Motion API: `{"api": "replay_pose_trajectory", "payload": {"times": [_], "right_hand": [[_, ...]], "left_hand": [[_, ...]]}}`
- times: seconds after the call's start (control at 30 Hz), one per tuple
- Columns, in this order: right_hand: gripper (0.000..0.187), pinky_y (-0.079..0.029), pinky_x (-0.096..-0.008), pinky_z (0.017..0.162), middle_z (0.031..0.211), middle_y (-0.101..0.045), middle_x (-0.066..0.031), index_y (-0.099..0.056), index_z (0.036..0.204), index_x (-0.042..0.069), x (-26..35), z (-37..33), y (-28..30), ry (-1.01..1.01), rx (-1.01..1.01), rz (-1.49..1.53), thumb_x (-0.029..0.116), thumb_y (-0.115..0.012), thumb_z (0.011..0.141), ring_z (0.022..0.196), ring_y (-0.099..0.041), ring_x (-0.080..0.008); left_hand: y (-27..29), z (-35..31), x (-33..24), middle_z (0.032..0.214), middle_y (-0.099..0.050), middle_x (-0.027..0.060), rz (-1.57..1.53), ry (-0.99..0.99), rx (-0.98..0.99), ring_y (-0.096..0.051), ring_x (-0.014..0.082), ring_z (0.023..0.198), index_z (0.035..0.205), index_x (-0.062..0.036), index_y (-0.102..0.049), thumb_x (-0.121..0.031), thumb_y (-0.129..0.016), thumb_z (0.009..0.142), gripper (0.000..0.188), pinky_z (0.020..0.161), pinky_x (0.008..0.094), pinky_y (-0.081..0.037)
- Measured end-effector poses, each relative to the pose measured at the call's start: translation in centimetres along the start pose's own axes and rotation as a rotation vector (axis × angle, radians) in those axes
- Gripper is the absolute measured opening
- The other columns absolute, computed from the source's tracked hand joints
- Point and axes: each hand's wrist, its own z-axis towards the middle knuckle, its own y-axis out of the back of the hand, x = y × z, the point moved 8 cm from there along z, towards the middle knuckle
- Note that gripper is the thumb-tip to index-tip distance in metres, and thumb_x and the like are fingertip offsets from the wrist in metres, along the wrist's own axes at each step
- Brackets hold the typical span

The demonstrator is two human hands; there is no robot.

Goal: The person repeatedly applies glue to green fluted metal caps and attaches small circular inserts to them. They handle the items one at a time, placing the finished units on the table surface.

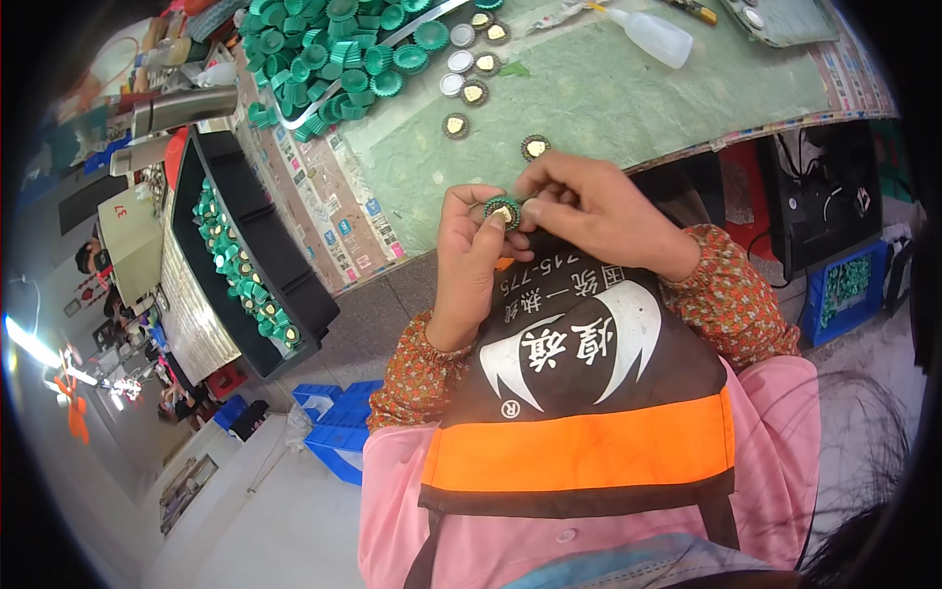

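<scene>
My left hand is closed, with thumb and fingers pinching a small green fluted cap that has a cream-coloured emblem in its middle. Against the right side of the cap, the fingertips of my right hand are pressed together; whatever they pinch is hidden. Just beyond my right fingers, a dark-rimmed round piece with a cream centre lies near the table edge. A similar dark round piece sits farther left. Beyond it, more such pieces lie beside a few white discs.
A heap of green fluted caps covers the table's far left. A squeeze bottle lies at the back. Left of the table is a black tray holding green caps. Blue crates stand below; a blue bin is at right.
</scene>
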Motion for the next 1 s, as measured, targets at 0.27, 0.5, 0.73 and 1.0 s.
{"api": "replay_pose_trajectory", "payload": {"times": [0.27,0.5,0.73,1.0], "right_hand": [[0.018,-0.048,-0.0286,0.074,0.09,-0.064,-0.0047,-0.067,0.111,0.002,4.3,-1.3,10.6,0.218,-0.519,-0.392,0.01,-0.065,0.094,0.08,-0.056,-0.0126],[0.037,-0.043,-0.0433,0.097,0.116,-0.062,-0.0129,-0.065,0.125,0.008,7.2,-0.9,13.9,0.444,-0.77,-1.199,0.017,-0.07,0.089,0.11,-0.055,-0.0326],[0.046,-0.045,-0.0454,0.096,0.118,-0.061,-0.0117,-0.06,0.131,0.009,4.4,1.8,13.4,0.402,-0.704,-1.314,0.019,-0.07,0.088,0.111,-0.056,-0.0337],[0.037,-0.05,-0.0415,0.087,0.112,-0.064,-0.0132,-0.063,0.123,0.005,4.0,1.6,14.3,0.466,-0.699,-1.113,0.012,-0.066,0.087,0.103,-0.059,-0.0338]], "left_hand": [[14.5,-1.7,-8.9,0.122,-0.066,0.0174,-0.427,-0.384,-0.106,-0.067,0.0206,0.093,0.134,-0.0045,-0.051,-0.021,-0.055,0.104,0.035,0.086,0.0373,-0.06],[19.2,-2.7,-13.3,0.133,-0.058,0.0156,-0.747,-0.532,-0.031,-0.061,0.0222,0.103,0.146,0.003,-0.042,-0.024,-0.051,0.106,0.049,0.087,0.0352,-0.058],[9.2,3.9,-14.2,0.094,-0.066,0.0022,1.255,-0.637,-0.574,-0.06,0.0096,0.075,0.126,-0.0097,-0.063,-0.014,-0.063,0.097,0.03,0.062,0.0275,-0.047],[10.0,7.0,-12.5,0.094,-0.064,0.0047,1.429,-0.658,-0.57,-0.062,0.0255,0.084,0.113,-0.0121,-0.064,-0.013,-0.068,0.092,0.022,0.074,0.041,-0.049]]}}
